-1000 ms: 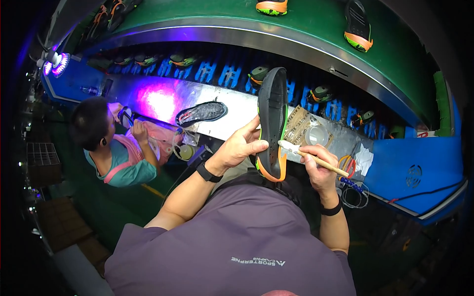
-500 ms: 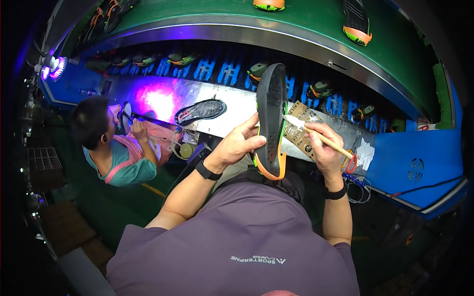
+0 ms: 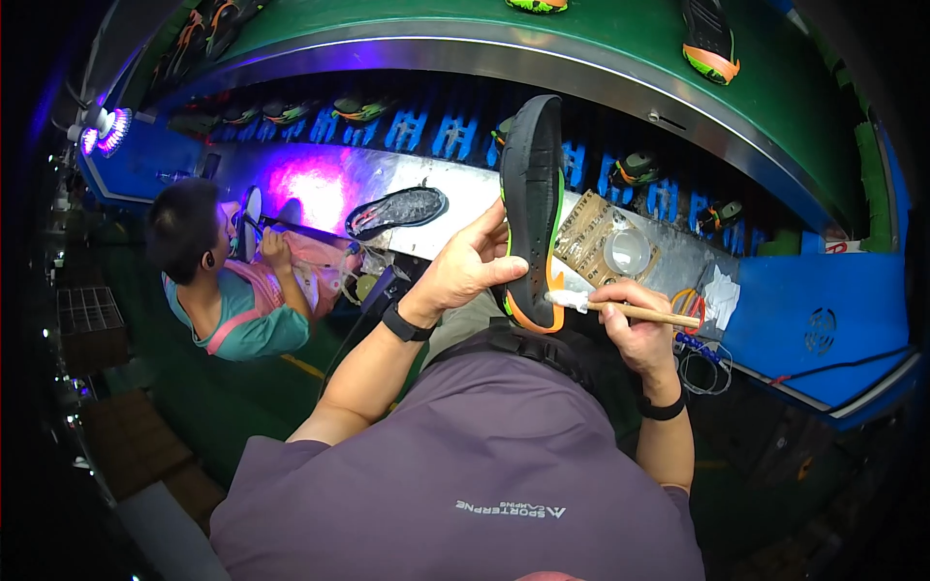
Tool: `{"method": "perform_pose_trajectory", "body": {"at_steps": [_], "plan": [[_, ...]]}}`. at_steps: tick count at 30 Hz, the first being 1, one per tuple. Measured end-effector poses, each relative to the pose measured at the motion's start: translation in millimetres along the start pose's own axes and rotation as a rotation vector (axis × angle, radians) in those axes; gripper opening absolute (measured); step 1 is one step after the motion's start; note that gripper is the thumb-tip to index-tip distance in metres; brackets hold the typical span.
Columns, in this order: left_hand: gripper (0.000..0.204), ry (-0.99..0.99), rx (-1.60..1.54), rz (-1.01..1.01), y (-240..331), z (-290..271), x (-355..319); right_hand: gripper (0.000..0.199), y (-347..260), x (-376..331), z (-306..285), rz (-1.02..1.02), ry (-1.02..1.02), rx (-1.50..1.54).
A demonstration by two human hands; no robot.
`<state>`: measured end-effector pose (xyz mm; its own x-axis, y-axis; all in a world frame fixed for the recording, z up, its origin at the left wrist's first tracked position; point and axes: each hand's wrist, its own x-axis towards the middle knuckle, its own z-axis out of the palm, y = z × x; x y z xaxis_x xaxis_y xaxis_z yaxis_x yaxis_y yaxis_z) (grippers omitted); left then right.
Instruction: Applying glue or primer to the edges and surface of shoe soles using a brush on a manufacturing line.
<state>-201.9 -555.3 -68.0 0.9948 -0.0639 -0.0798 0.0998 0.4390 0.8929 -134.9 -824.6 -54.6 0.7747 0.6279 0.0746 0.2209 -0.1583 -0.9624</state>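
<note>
My left hand [image 3: 473, 271] grips a black shoe sole [image 3: 531, 184] with green and orange edging. The sole stands lengthwise in front of my body, its orange end nearest me, and my thumb lies on its black face. In my right hand [image 3: 635, 324] is a brush [image 3: 644, 313] with a wooden handle and a whitish tip. That tip touches the sole near its orange end. Just beyond, a round pale dish [image 3: 628, 252] sits on a piece of brown cardboard [image 3: 586, 237] on the metal bench.
Another black sole [image 3: 396, 212] lies on the metal bench [image 3: 470, 198] to the left. A co-worker [image 3: 237, 276] sits at the left near a purple-lit area. Shoes on blue holders [image 3: 635, 168] line the back. Above them runs a green belt [image 3: 610, 27] carrying shoes. White tissue [image 3: 720, 295] lies at right.
The brush has moved down the sole's right edge to the orange end, its handle now nearly level. The sole has risen slightly at its far end. The pale dish has come into sight.
</note>
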Motion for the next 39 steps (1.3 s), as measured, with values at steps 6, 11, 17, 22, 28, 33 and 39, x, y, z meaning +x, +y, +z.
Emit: {"method": "perform_pose_trajectory", "body": {"at_steps": [6, 11, 17, 22, 28, 33, 39], "plan": [[0.091, -0.029, 0.041, -0.034, 2.1, -2.1, 0.8, 0.014, -5.7, 8.2, 2.4, -0.033, 0.109, -0.013], [0.089, -0.009, 0.023, -0.042, 2.5, -1.1, -0.8, 0.013, 0.6, 5.2, -3.8, -0.097, -0.038, 0.019], [0.090, -0.036, -0.019, -0.058, 4.2, 0.5, 0.7, 0.013, 6.6, 16.3, 2.7, -0.015, 0.012, 0.017], [0.088, -0.022, 0.003, -0.060, -0.7, -6.9, 0.7, 0.015, 12.5, 29.6, 6.6, -0.011, 0.086, 0.052], [0.087, -0.026, -0.030, -0.137, -0.8, -13.1, -1.0, 0.016, 4.7, 42.2, 9.7, -0.083, 0.180, 0.017], [0.091, 0.003, -0.001, -0.008, -1.6, -15.2, -1.7, 0.015, 0.7, 30.1, -3.3, -0.205, 0.005, -0.007], [0.093, -0.022, 0.044, -0.018, 13.9, -13.7, 2.5, 0.018, 4.9, 21.7, -0.4, -0.175, -0.058, -0.032]]}}
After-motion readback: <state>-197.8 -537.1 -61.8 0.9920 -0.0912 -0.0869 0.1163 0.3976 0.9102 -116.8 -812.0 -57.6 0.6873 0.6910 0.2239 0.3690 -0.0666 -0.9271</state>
